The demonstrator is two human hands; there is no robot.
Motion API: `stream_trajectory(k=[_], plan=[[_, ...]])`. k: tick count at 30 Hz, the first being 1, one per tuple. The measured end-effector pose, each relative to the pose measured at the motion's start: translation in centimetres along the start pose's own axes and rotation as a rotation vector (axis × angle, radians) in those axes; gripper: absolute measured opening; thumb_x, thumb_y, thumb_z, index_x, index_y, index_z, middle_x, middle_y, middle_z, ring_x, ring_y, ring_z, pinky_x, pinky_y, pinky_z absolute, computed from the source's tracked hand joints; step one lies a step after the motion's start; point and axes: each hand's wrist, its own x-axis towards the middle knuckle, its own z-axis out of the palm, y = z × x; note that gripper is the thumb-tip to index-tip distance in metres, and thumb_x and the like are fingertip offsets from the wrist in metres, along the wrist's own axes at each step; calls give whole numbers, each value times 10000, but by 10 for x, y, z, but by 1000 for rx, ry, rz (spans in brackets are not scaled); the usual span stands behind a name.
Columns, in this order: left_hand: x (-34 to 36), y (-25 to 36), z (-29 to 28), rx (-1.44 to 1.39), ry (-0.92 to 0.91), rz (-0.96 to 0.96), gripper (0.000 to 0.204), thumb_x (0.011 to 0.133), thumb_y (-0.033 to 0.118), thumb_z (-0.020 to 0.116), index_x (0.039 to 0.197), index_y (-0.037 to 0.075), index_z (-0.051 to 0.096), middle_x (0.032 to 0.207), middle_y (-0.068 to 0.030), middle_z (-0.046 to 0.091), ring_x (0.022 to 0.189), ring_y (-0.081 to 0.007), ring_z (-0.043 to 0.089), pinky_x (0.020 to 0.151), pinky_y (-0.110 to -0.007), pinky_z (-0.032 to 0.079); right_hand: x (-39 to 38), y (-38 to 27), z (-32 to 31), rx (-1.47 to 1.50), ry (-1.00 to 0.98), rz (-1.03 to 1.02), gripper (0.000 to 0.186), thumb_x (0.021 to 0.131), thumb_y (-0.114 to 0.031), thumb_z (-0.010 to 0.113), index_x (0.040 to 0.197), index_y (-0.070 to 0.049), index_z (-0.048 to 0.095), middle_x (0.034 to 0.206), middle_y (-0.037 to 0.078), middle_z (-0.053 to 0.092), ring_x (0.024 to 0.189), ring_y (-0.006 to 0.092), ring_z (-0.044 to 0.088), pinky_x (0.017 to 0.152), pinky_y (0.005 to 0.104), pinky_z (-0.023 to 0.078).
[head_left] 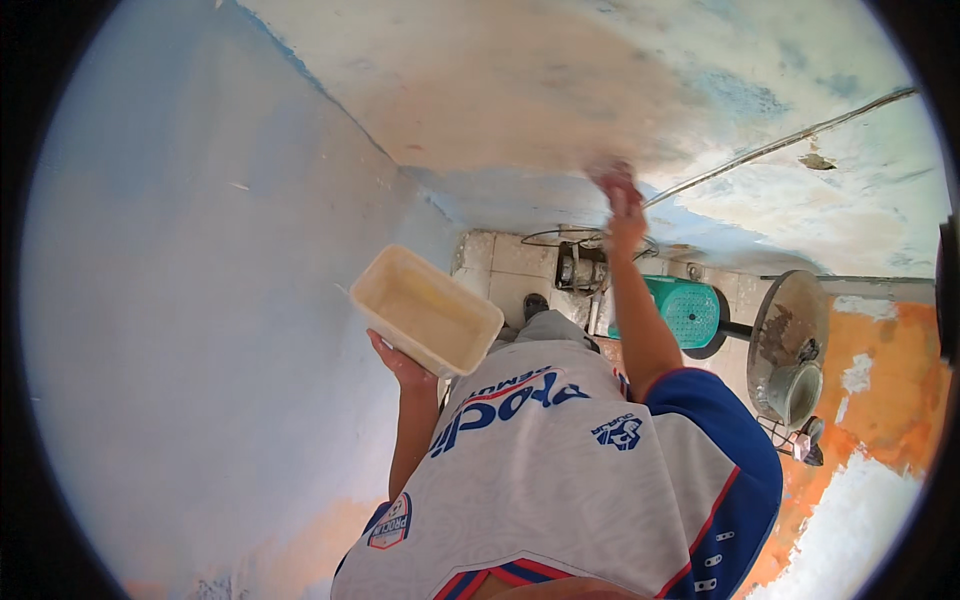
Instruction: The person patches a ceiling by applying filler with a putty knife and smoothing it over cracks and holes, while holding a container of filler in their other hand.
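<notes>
My left hand (401,362) supports a cream rectangular plastic tub (480,352) from below and along its side. The tub is tilted with its opening up, and a thin pale coating shows inside. My right arm is stretched out to the wall (540,90) ahead. At its end, my right hand (626,228) is closed round a reddish pad-like thing (612,176), up against or close to the wall's patchy surface. Motion smears both the fingers and that thing, so its exact kind cannot be made out.
A thin pipe or cable (780,148) runs along the wall at right. Below stand a green plastic stool (684,312), a round dirty tabletop (785,345) bearing a bucket (797,392), and a small machine (580,270) on the tiled floor (508,258). A bluish wall (200,300) rises close on the left.
</notes>
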Motion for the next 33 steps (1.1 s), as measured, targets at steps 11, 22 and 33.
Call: stream_trajectory(k=[11, 22, 33], plan=[[-21, -25, 43, -2, 3, 31, 692, 1025, 635, 342, 1506, 142, 408, 1489, -82, 489, 1321, -315, 512, 1093, -470, 457, -56, -13, 44, -165, -487, -442, 255, 961, -244, 610, 1185, -200, 725, 1087, 108, 716, 1036, 287, 669, 831, 439, 557], [-16, -13, 45, 63, 27, 2, 710, 1022, 645, 337, 1534, 156, 385, 1537, -80, 449, 1377, -308, 455, 1137, -451, 405, 11, 23, 80, -1, -318, -297, 257, 958, -151, 578, 1123, -139, 774, 1171, 111, 737, 1095, 271, 688, 967, 357, 511], [17, 21, 38, 54, -58, 9, 705, 1030, 623, 337, 1545, 141, 359, 1547, -86, 433, 1381, -301, 449, 1142, -442, 397, -11, 35, -113, -361, 27, 36, 486, 957, -465, 656, 1092, -4, 730, 754, 179, 713, 582, 291, 663, 607, 414, 512]])
